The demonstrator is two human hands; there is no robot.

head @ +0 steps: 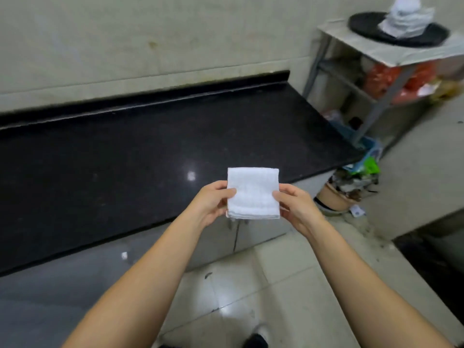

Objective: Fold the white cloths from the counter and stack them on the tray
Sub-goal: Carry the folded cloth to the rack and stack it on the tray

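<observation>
The left hand [213, 202] and right hand [297, 209] pinch opposite side edges of one folded white cloth [253, 193], held above the black counter [125, 172] front edge. One round dark tray [364, 25] far right carries a blurred cloth stack [404, 17].

Two bare forearms run in from the lower edge of the frame, with no sleeve anywhere along them. The left hand [212, 202] and right hand [297, 210], at mid-frame, carry no glove, ring, watch or band. At the bottom centre of the frame sits a dark shoe [254, 341] with a paler, whitish toe, partly cut off.
</observation>
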